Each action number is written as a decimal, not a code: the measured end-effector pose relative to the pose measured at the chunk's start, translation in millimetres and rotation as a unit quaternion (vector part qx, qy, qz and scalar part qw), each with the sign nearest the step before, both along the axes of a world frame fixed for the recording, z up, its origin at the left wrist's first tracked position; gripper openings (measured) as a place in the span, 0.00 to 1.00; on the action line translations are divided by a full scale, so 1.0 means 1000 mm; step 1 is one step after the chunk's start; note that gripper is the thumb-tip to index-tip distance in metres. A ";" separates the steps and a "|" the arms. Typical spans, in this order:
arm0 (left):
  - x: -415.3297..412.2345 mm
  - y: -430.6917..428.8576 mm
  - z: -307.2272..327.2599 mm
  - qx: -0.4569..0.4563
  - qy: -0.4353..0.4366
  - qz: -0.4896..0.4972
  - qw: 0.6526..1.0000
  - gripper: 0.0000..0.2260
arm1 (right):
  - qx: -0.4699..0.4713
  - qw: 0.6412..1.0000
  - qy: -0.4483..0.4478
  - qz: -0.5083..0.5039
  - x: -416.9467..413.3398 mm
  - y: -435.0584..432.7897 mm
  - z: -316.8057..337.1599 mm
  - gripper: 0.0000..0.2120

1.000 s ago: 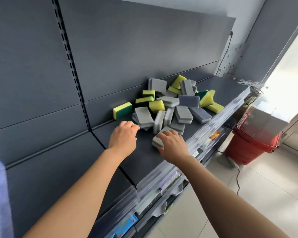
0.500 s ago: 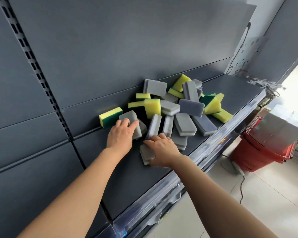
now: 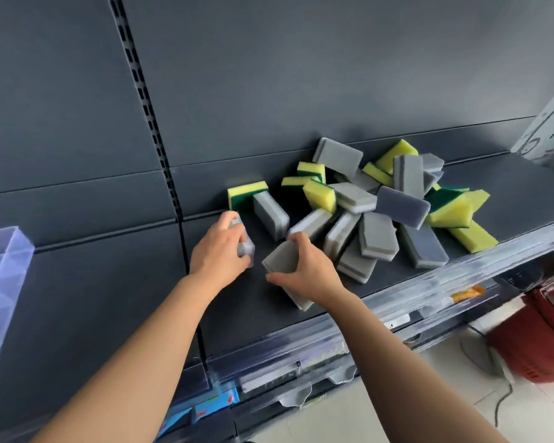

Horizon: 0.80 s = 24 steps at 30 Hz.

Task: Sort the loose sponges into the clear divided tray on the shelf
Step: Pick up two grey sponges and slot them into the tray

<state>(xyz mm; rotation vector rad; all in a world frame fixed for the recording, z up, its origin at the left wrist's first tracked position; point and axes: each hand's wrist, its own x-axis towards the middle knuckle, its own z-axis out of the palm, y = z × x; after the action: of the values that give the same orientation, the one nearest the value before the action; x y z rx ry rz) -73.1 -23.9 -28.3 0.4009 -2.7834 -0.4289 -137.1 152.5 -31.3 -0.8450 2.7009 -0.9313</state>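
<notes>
Dark grey shelf boards are covered at the right by a pile of sponges, grey and yellow-green. One grey sponge is gripped by the left hand with curled fingers; a second grey sponge is pinched by the right hand. The clear divided tray is seen at the far left, well apart.

Left of the sponge pile: grey sponge gripped by left hand, 2nd sponge by right hand.
</notes>
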 end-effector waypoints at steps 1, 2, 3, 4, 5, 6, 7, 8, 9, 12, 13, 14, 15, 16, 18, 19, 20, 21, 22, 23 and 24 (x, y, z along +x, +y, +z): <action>0.007 -0.001 -0.001 -0.027 -0.007 0.005 1.000 0.09 | -0.018 1.000 -0.006 0.007 0.002 -0.002 0.000 0.38; 0.013 -0.001 -0.001 -0.052 -0.012 0.006 0.999 0.08 | -0.033 0.999 -0.012 0.013 0.004 -0.004 -0.001 0.38; 0.019 -0.002 -0.001 -0.070 -0.012 0.010 0.997 0.07 | -0.047 0.999 -0.017 0.019 0.007 -0.006 -0.001 0.37; 0.026 -0.003 0.000 -0.076 -0.004 0.014 0.997 0.08 | -0.060 0.998 -0.024 0.024 0.010 -0.009 -0.002 0.35; 0.032 -0.004 0.000 -0.070 0.007 0.015 0.997 0.09 | -0.073 0.996 -0.031 0.028 0.013 -0.012 -0.002 0.32; 0.039 -0.005 0.001 -0.055 0.018 0.011 0.998 0.10 | -0.084 0.995 -0.038 0.034 0.016 -0.016 -0.003 0.29; 0.044 -0.006 0.002 -0.035 0.024 0.000 0.999 0.11 | -0.091 0.994 -0.041 0.039 0.019 -0.020 -0.003 0.26; 0.050 -0.007 0.003 -0.010 0.021 -0.008 1.000 0.12 | -0.097 0.993 -0.043 0.045 0.023 -0.024 -0.003 0.24; 0.057 -0.007 0.005 0.017 0.010 -0.010 1.000 0.13 | -0.104 0.992 -0.045 0.049 0.026 -0.027 -0.004 0.22; 0.075 -0.008 0.007 0.103 -0.001 0.036 0.994 0.13 | -0.137 0.988 -0.053 0.039 0.036 -0.037 -0.003 0.21; 0.082 -0.010 0.008 0.132 0.018 0.062 0.989 0.12 | -0.147 0.987 -0.055 0.035 0.040 -0.040 -0.001 0.20; 0.088 -0.012 0.010 0.154 0.044 0.085 0.983 0.10 | -0.157 0.986 -0.053 0.033 0.044 -0.045 0.001 0.20; 0.094 -0.017 0.012 0.167 0.075 0.103 0.978 0.09 | -0.167 0.984 -0.048 0.032 0.048 -0.050 0.004 0.20; 0.102 -0.022 0.015 0.176 0.106 0.115 0.972 0.09 | -0.176 0.983 -0.041 0.032 0.052 -0.056 0.007 0.20; 0.116 -0.034 0.022 0.198 0.153 0.132 0.959 0.10 | -0.188 0.981 -0.033 0.037 0.061 -0.069 0.013 0.19; 0.124 -0.039 0.025 0.217 0.163 0.136 0.953 0.11 | -0.188 0.980 -0.035 0.044 0.067 -0.077 0.015 0.19; 0.132 -0.045 0.026 0.239 0.160 0.136 0.948 0.10 | -0.187 0.980 -0.040 0.051 0.073 -0.085 0.017 0.18; 0.140 -0.049 0.027 0.263 0.147 0.134 0.944 0.11 | -0.187 0.980 -0.048 0.055 0.081 -0.093 0.018 0.18; 0.146 -0.052 0.027 0.283 0.130 0.127 0.942 0.11 | -0.192 0.978 -0.058 0.052 0.086 -0.099 0.017 0.18; 0.153 -0.056 0.026 0.289 0.114 0.119 0.943 0.12 | -0.202 0.976 -0.069 0.043 0.093 -0.105 0.017 0.17; 0.159 -0.058 0.025 0.286 0.098 0.111 0.947 0.13 | -0.213 0.973 -0.080 0.034 0.099 -0.110 0.017 0.16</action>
<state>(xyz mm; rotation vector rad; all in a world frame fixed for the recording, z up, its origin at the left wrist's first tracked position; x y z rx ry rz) 85.5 -81.9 -3.7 0.7426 -2.3433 -1.1530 -38.3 42.4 -14.7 -0.8791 2.3539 -1.5215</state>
